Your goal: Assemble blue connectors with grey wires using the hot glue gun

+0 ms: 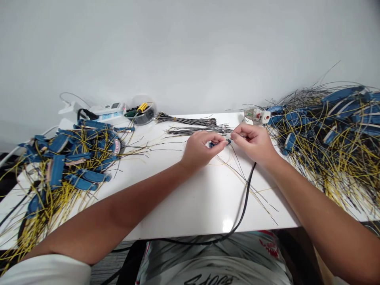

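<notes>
"Where's the small blue piece [211, 145]?"

"Pinched in the left hand's [199, 149] fingertips, its length seemingly sideways, one end toward the right hand [255, 143]."

"And the right?"

"Just beside that end, wrist angled inward, thumb and finger drawn together; can't tell whether they grip anything. Thin wires [261, 196] trail below it."

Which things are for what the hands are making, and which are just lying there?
Probably for the job:
small blue piece at the fingertips
black wire bundles
blue parts with wires, both sides

Seemingly just lying about:
white power strip
round tub
</notes>
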{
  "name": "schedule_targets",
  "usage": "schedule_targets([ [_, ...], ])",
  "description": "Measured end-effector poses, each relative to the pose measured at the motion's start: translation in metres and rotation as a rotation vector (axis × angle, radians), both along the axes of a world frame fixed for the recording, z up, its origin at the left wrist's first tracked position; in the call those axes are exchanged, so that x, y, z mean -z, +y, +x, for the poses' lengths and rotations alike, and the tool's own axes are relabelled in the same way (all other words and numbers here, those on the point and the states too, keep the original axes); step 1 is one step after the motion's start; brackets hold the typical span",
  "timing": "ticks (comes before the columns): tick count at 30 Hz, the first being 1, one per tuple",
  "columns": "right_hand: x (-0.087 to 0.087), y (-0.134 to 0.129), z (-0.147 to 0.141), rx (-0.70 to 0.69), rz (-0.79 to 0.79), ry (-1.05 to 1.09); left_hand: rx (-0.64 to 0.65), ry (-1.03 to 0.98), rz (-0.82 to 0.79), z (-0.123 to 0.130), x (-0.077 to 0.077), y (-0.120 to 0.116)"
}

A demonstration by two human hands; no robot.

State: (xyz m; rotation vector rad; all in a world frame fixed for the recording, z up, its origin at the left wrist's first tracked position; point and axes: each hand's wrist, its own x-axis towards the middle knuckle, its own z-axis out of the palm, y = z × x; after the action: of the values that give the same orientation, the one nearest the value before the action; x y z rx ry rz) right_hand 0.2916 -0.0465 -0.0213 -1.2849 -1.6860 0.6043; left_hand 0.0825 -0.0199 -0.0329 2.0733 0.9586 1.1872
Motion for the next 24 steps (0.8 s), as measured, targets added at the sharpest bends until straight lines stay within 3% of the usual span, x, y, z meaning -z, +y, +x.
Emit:
schedule_targets([
  [7, 0.000, 0.002, 0.002, -0.024, 0.004, 0.039, 0.006, -0.007, 0.009, 0.000, -0.003, -0.001],
  [14, -0.011, 0.000, 0.001, -0.048, -0.030, 0.132, -0.047, -0.015, 0.024, -0.003, -0.002, 0.000],
  [24, -0.010, -0.001, -0.002, -0.126, -0.064, 0.155, -0.015, 0.012, 0.167, 0.001, 0.001, 0.002],
])
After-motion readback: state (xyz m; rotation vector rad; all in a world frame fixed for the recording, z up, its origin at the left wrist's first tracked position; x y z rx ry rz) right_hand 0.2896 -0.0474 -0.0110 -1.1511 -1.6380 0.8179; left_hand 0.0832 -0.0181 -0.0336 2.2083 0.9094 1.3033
